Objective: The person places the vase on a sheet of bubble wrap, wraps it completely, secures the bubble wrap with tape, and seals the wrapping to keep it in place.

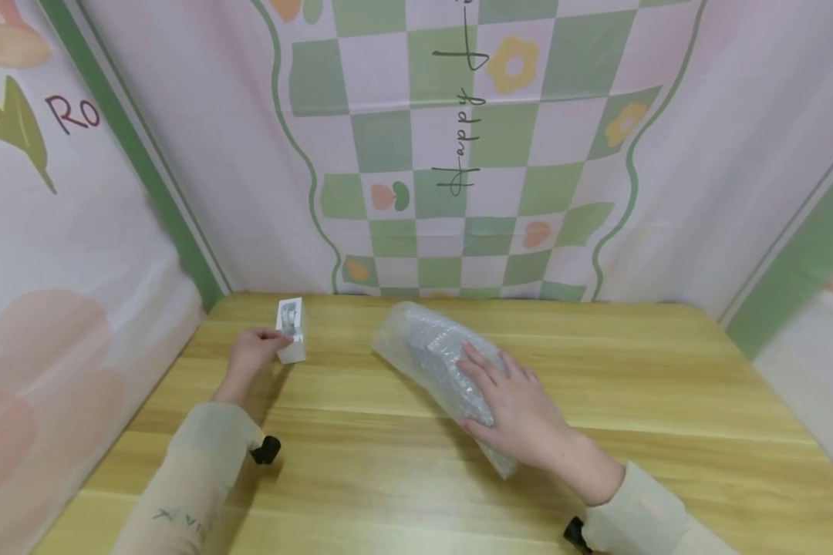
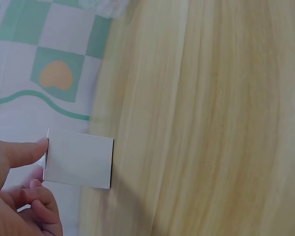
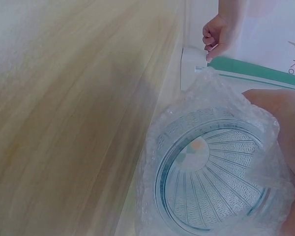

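Note:
My left hand [image 1: 253, 354] pinches the edge of a small white box [image 1: 293, 351] between thumb and fingers. The box stands near the table's back left corner, and a greyish patch shows on its upper part. In the left wrist view one plain white side of the box [image 2: 78, 160] faces the camera. My right hand [image 1: 521, 412] grips a ribbed clear glass vessel [image 3: 211, 172] wrapped in bubble wrap [image 1: 423, 339], which lies slantwise on the table. Its round mouth faces the right wrist camera; the wrap blurs the rest of its shape.
Both hands work over a wooden table [image 1: 361, 478]. Behind it hangs a checked green-and-white cloth [image 1: 444, 231], with more printed cloth [image 1: 62, 308] along the left side. A black wrist device [image 1: 266, 449] sits at the left sleeve, another [image 1: 578, 533] at the right.

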A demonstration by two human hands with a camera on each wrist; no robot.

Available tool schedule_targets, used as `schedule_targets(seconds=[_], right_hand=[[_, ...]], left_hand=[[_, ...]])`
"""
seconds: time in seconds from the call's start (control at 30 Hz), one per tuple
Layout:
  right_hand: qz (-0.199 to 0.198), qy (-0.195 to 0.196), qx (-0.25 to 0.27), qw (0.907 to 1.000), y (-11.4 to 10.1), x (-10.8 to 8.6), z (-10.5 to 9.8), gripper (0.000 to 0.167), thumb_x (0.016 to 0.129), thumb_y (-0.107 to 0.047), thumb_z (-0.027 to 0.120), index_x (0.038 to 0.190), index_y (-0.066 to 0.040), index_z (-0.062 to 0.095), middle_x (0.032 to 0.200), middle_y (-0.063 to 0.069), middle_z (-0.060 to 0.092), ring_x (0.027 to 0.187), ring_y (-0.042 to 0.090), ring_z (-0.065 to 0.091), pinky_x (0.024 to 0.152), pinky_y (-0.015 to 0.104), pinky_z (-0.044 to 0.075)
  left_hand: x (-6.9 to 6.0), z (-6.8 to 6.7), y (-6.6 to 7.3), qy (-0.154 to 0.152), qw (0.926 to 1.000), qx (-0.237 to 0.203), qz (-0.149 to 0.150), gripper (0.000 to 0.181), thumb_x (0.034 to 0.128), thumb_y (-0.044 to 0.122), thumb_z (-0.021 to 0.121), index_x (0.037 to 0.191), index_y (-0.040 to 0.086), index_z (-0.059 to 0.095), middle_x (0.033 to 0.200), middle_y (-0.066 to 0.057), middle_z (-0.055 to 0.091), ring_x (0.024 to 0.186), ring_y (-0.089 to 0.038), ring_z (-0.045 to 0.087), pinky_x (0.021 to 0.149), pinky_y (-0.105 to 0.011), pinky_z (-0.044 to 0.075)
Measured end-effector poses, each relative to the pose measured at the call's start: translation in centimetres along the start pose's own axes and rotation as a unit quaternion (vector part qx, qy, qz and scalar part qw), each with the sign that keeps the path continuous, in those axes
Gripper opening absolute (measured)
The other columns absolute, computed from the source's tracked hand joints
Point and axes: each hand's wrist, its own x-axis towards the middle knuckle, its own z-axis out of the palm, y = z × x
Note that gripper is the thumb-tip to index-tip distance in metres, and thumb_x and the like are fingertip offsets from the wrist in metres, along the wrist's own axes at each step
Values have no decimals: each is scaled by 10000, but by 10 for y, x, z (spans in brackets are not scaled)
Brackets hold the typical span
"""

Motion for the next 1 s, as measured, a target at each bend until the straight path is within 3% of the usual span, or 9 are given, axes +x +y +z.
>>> schedule_targets(seconds=[0.27,0.4,0.47,0.63,0.8,0.87,1.0], right_hand=[[-23,-12,11,10000,0,1,0,795,895,-439,764,1523,-69,446,1667,105,264,1353,603,367,1018,764,360],[-25,-18,5,10000,-1,1,-1,792,895,-441,764,1521,-70,450,1667,102,266,1353,602,368,1014,766,363],[-21,-25,1,10000,-1,0,-1,793,896,-440,763,1522,-70,449,1666,104,267,1354,602,366,1016,764,363],[-5,7,-28,10000,0,0,0,802,890,-438,770,1524,-68,449,1663,107,272,1361,601,359,1021,759,362],[-12,14,-64,10000,1,0,2,804,893,-450,763,1529,-74,444,1664,107,270,1364,602,354,1022,760,361],[-21,11,-66,10000,1,0,3,803,895,-453,760,1529,-75,443,1664,110,269,1363,604,353,1021,760,362],[-34,40,-58,10000,1,0,3,798,893,-441,766,1524,-72,447,1661,119,273,1357,606,358,1019,756,368]], left_hand=[[3,1,5,148,9998,-108,-109,367,945,125,703,1203,-123,625,1274,-315,613,1159,-439,571,1020,-512,474],[4,4,10,214,9988,-378,-216,349,927,44,696,1207,-142,604,1204,-315,641,911,-264,675,906,-408,565],[5,7,13,190,9963,-780,-301,359,931,8,677,1227,-166,571,1169,-324,642,764,-144,676,836,-344,599],[4,12,17,111,9829,-1741,-595,454,1037,128,587,1353,-176,472,1147,-222,586,665,-21,631,777,-214,584],[4,16,16,214,9601,-2632,-917,453,1090,137,474,1418,-169,414,1101,-152,501,649,-21,604,689,-129,537],[5,17,15,252,9529,-2843,-1025,440,1092,111,453,1426,-171,402,1107,-146,488,647,-17,591,666,-109,517],[5,19,14,271,9461,-3032,-1107,463,1091,96,436,1463,-170,364,1111,-127,468,672,-18,567,669,-99,502]])
